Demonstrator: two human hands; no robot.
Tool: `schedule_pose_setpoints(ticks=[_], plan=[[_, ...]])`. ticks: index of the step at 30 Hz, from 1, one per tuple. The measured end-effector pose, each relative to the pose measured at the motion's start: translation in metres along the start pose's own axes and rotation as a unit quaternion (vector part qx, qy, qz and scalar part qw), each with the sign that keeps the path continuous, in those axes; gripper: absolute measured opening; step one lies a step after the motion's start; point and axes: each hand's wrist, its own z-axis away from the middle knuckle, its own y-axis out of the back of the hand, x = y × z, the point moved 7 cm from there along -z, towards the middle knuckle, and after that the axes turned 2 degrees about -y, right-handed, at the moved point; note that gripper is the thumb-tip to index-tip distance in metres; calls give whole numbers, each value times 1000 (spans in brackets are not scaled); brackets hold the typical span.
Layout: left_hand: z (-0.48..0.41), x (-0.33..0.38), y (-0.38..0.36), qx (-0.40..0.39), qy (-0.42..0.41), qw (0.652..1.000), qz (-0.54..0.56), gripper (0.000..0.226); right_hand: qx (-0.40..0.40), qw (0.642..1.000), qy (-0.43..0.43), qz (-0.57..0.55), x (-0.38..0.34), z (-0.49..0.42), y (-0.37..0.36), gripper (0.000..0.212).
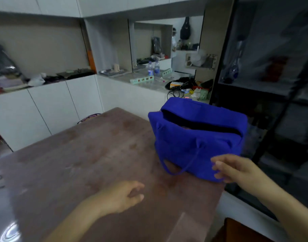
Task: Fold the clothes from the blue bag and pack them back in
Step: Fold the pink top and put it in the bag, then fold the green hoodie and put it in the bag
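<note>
Head view: blue bag (198,142) standing upright on the right part of the brown table (76,165), close to its right edge.
Bag, look: bright blue soft fabric. The top is open along its length, showing a dark interior with a dim reddish patch inside, too blurred to identify. One carry handle (177,167) hangs down the near face and loops onto the tabletop.
Right arm: bare forearm entering from the lower right corner, angled up and left toward the bag.
Right hand (235,169): fingers bent, fingertips (218,163) lying against the bag's near lower right corner. Motion blur hides whether they pinch the fabric or only touch it.
Left arm: bare forearm entering from the lower edge, reaching forward over the table.
Left hand (125,196): palm down over the tabletop, fingers loosely curled, holding nothing, well apart from the bag.
Surroundings: white cabinets (44,112) behind the table, two water bottles (153,68) on the counter beyond, and a dark shelf unit (272,88) to the right.
</note>
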Motion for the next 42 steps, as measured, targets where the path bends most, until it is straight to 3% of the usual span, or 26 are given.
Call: schedule_pose_setpoints(ticks=[3,5,10,13,15,19,22,25,31,37,42], plan=[[80,-17,-47,-45,14,999,26,52,-17,999,-43,15,24,89,-47,14],[129,-28,-73,-59,21,997,50,69,-52,996,-72,18,32,139,-75,12],[228,-56,-123,-74,66,992,72,82,-123,989,-86,13,24,233,-131,11],[285,-44,-140,-104,108,981,123,60,-138,986,-84,29,22,271,-162,16],[320,-45,-148,-89,119,981,129,46,-154,984,-73,44,19,294,-186,20],[400,-47,-170,-56,138,979,138,52,-182,982,-43,40,12,344,-239,25],[458,-46,-185,-13,141,981,133,46,-208,978,-19,20,10,392,-275,12],[517,-43,-198,-4,161,980,118,45,-237,971,-24,-3,13,442,-307,13],[624,-84,-192,51,224,967,115,45,-280,960,-6,24,-20,496,-357,11],[666,-133,-177,100,239,964,56,38,-305,951,19,45,-43,523,-414,19],[688,-190,-155,194,227,953,57,35,-310,948,29,62,-52,531,-470,18]])
